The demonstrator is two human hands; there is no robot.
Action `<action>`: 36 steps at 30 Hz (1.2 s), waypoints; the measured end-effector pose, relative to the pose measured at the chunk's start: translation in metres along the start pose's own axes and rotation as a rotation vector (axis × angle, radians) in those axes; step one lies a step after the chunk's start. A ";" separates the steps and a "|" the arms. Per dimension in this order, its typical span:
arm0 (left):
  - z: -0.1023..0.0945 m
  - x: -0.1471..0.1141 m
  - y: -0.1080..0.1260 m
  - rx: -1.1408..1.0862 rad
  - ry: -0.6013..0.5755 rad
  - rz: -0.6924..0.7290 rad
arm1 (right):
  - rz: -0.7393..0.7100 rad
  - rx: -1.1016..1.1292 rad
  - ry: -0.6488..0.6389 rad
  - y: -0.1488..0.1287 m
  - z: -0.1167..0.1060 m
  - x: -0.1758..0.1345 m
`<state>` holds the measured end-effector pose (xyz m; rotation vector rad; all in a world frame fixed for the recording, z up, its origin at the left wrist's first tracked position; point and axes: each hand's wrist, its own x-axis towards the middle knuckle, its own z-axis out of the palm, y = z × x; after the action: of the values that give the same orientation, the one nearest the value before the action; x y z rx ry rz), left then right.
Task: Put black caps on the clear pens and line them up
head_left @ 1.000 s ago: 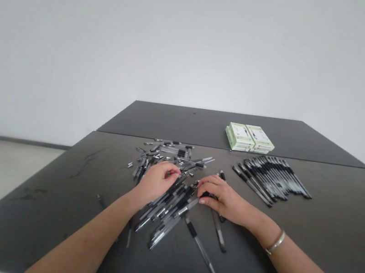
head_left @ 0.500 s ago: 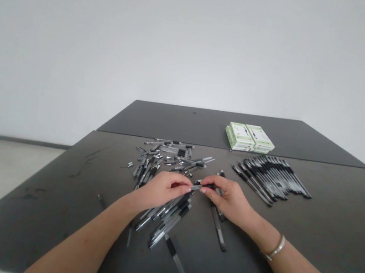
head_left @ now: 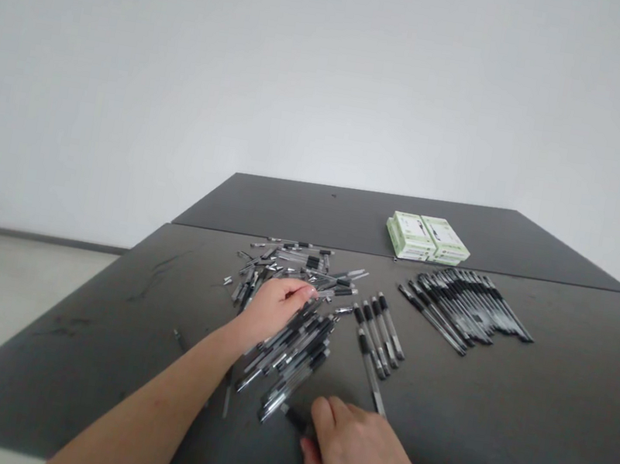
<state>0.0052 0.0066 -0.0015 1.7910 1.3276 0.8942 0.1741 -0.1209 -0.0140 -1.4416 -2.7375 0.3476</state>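
My left hand (head_left: 276,307) is over the loose pile of pen parts, thumb and forefinger closed on a small clear pen cap (head_left: 325,294). Nearer to me, my right hand (head_left: 363,452) curls its fingers around a clear pen with a black grip (head_left: 294,419); most of that pen is hidden under the hand. Below my left hand lies a heap of black-gripped clear pens (head_left: 295,363), pointing the same slanted way. Several separate pens (head_left: 378,329) lie side by side just beyond my right hand. A clear and silver piece (head_left: 343,310) rests between them and the heap.
On the right, a fanned row of pens (head_left: 466,308) lies on the dark table (head_left: 522,415). Green and white boxes (head_left: 427,239) are stacked farther back. Scattered pens and small parts (head_left: 282,259) spread behind my left hand. A pale wall stands beyond.
My hands were together on one pen piece; they are now apart. The right has come down toward me onto the loose pen, uncovering the small row. My left hand has hardly moved.
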 end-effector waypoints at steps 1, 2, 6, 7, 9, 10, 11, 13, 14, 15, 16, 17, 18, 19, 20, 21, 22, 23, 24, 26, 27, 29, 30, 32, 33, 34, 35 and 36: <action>0.000 0.000 -0.001 -0.016 0.008 -0.011 | 0.005 -0.001 0.014 0.003 -0.001 0.001; 0.000 0.001 -0.003 -0.039 0.011 -0.021 | 0.009 0.000 0.025 0.005 -0.002 0.002; -0.002 0.003 -0.009 -0.153 0.015 -0.040 | 0.071 0.001 0.043 0.016 -0.006 0.005; -0.003 0.003 -0.010 -0.173 0.020 -0.044 | 0.095 0.000 0.043 0.018 -0.007 0.007; -0.004 0.004 -0.012 -0.197 0.036 -0.052 | 0.134 -0.002 0.039 0.023 -0.008 0.010; -0.004 0.004 -0.013 -0.204 0.043 -0.055 | 0.149 -0.005 0.033 0.025 -0.009 0.012; -0.004 0.004 -0.013 -0.211 0.048 -0.059 | 0.163 -0.009 0.027 0.028 -0.010 0.014; -0.004 0.004 -0.013 -0.226 0.050 -0.065 | 0.193 -0.021 0.022 0.032 -0.012 0.018; -0.004 0.004 -0.013 -0.239 0.048 -0.070 | 0.212 -0.026 0.023 0.034 -0.013 0.020; -0.004 0.003 -0.013 -0.257 0.047 -0.077 | 0.231 -0.029 0.025 0.036 -0.014 0.021; -0.004 0.003 -0.013 -0.278 0.046 -0.084 | 0.248 -0.029 0.028 0.039 -0.014 0.023; -0.003 0.003 -0.012 -0.300 0.043 -0.091 | 0.263 -0.030 0.031 0.041 -0.015 0.025; -0.003 0.002 -0.012 -0.323 0.040 -0.099 | 0.280 -0.032 0.035 0.044 -0.015 0.028; -0.003 0.002 -0.012 -0.343 0.037 -0.105 | 0.297 -0.035 0.037 0.047 -0.016 0.030; -0.003 0.002 -0.012 -0.357 0.034 -0.111 | 0.315 -0.043 0.041 0.050 -0.017 0.032; -0.003 0.002 -0.012 -0.367 0.032 -0.116 | 0.331 -0.052 0.045 0.053 -0.018 0.035; -0.002 0.002 -0.012 -0.375 0.031 -0.120 | 0.345 -0.061 0.047 0.056 -0.019 0.037; -0.002 0.002 -0.012 -0.382 0.029 -0.120 | 0.358 -0.069 0.048 0.058 -0.020 0.040; -0.002 0.002 -0.012 -0.388 0.029 -0.117 | 0.365 -0.076 0.047 0.061 -0.021 0.042; -0.002 0.002 -0.012 -0.390 0.032 -0.106 | 0.371 -0.089 0.053 0.065 -0.023 0.047; -0.003 0.002 -0.012 -0.385 0.034 -0.100 | 0.371 -0.093 0.057 0.066 -0.024 0.049; -0.003 0.001 -0.012 -0.371 0.042 -0.094 | 0.373 -0.103 0.065 0.069 -0.025 0.054; -0.003 0.001 -0.012 -0.369 0.046 -0.091 | 0.370 -0.108 0.068 0.070 -0.025 0.056; -0.003 0.001 -0.012 -0.381 0.047 -0.085 | 0.358 -0.124 0.078 0.071 -0.026 0.059; -0.003 0.001 -0.012 -0.391 0.049 -0.083 | 0.351 -0.137 0.086 0.071 -0.027 0.061; -0.003 0.001 -0.012 -0.401 0.051 -0.083 | 0.344 -0.151 0.095 0.071 -0.028 0.062; -0.002 0.002 -0.012 -0.408 0.053 -0.085 | 0.345 -0.167 0.107 0.070 -0.029 0.062; -0.002 0.002 -0.011 -0.414 0.054 -0.087 | 0.347 -0.181 0.119 0.068 -0.031 0.062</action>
<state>-0.0015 0.0111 -0.0100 1.3890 1.1431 1.0853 0.1978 -0.0268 -0.0029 -1.9187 -2.4752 0.0175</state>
